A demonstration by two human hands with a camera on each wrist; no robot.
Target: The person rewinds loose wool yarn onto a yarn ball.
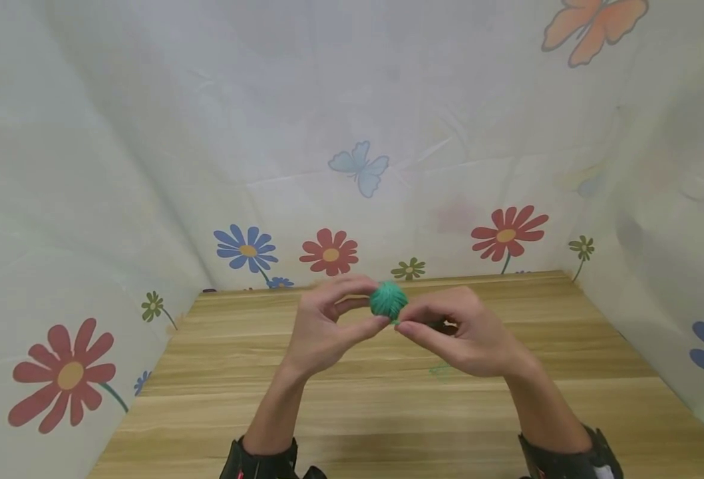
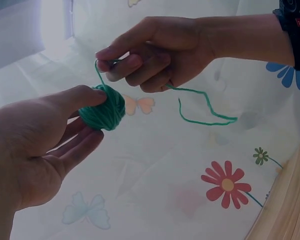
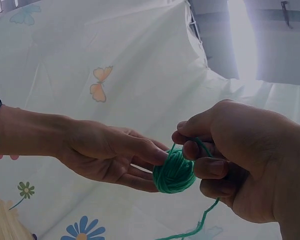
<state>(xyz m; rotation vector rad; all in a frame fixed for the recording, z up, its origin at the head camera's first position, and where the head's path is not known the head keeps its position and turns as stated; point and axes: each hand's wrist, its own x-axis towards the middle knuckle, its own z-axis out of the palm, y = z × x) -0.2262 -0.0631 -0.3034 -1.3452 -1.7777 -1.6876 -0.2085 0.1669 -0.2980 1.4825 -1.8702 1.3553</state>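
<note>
A small ball of green yarn (image 1: 388, 300) is held above the table between the thumb and fingers of my left hand (image 1: 334, 322). In the left wrist view the thumb presses the near side of the yarn ball (image 2: 104, 109) and the fingers support it from below. Close beside it, my right hand (image 1: 462, 329) pinches the strand between thumb and index finger, its other fingers curled. From that hand the loose yarn tail (image 2: 207, 102) hangs down and doubles back; in the right wrist view the tail (image 3: 202, 222) drops below the curled fingers.
A wooden table (image 1: 352, 412) lies under both hands. Pale cloth walls (image 1: 256, 120) printed with flowers and butterflies stand at the back and both sides. Dark bands (image 1: 262, 459) circle the wrists.
</note>
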